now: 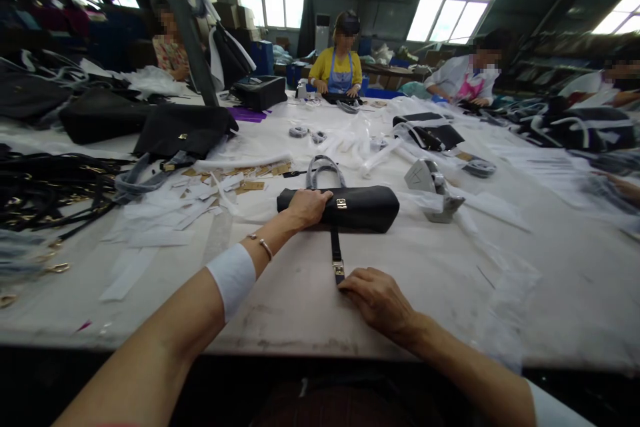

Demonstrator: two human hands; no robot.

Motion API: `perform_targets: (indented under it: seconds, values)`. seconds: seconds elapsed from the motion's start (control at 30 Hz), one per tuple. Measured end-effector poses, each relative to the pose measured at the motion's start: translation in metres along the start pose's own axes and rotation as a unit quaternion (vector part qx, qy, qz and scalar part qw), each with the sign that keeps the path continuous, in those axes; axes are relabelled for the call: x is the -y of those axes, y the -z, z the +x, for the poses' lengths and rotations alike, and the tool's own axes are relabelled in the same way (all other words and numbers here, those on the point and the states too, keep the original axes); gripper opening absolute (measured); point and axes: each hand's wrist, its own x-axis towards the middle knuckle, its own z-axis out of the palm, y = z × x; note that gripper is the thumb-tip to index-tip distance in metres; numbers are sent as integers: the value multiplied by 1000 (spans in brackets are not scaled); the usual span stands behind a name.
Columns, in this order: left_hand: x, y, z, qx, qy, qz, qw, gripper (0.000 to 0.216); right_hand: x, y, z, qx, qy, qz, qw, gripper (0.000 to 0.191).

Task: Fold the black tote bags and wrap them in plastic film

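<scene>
- Right now my left hand (307, 205) presses flat on black bag (345, 207), mid tabletop (525, 260).
- Right hand (376, 295), fingers curled, pins strap (336, 252) end w/ buckle; I'd keep strap straight, taut.

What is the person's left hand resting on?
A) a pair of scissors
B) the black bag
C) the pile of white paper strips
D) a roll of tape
B: the left hand lies on the end of the black bag on the table, while the right hand touches the tip of the strap.
</scene>
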Motion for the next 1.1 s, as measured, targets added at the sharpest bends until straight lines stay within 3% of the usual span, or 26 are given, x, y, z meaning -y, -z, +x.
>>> perform_targets:
  seconds: [0.13, 0.23, 0.3, 0.43, 0.5, 0.57, 0.7, 0.77, 0.87, 0.93, 1.0, 1.1]
  values:
    - [1, 0, -2, 5, -8, 2, 1000, 45, -10, 10, -2, 4, 14, 68, 998, 20]
    - [3, -1, -1, 5, -12, 3, 1000, 45, -16, 19, 14, -21, -31, 110, 993, 27]
    - [4, -1, 0, 3, -12, 4, 1000, 45, -23, 18, 34, -21, -73, 89, 993, 30]
    - [4, -3, 1, -1, -12, 10, 1000, 45, -41, 4, 75, 59, -159, -50, 984, 41]
    - [3, -6, -3, -14, -6, 19, 1000, 44, -47, -4, 86, 68, -198, -98, 973, 49]
    - [1, -11, -9, -40, -8, 29, 999, 43, -50, -8, 90, 66, -244, -116, 961, 56]
    - [-6, -26, -28, -107, -47, 46, 992, 40, -49, -4, 77, 133, -317, -71, 936, 68]
    - [-11, -34, -36, -137, -46, 58, 988, 38, -45, -1, 62, 121, -282, -63, 950, 58]
    - [-18, -43, -42, -170, -42, 73, 982, 38, -36, -1, 32, 32, -172, -65, 982, 37]
    - [-21, -46, -44, -179, -46, 76, 980, 40, -33, -1, 14, -2, -99, -40, 994, 40]
    - [-20, -45, -44, -169, -45, 68, 982, 42, -33, 1, 5, 0, -58, -13, 998, 47]
    - [-12, -38, -46, -110, -72, 32, 991, 59, -32, 5, 8, 19, -68, -5, 998, 44]
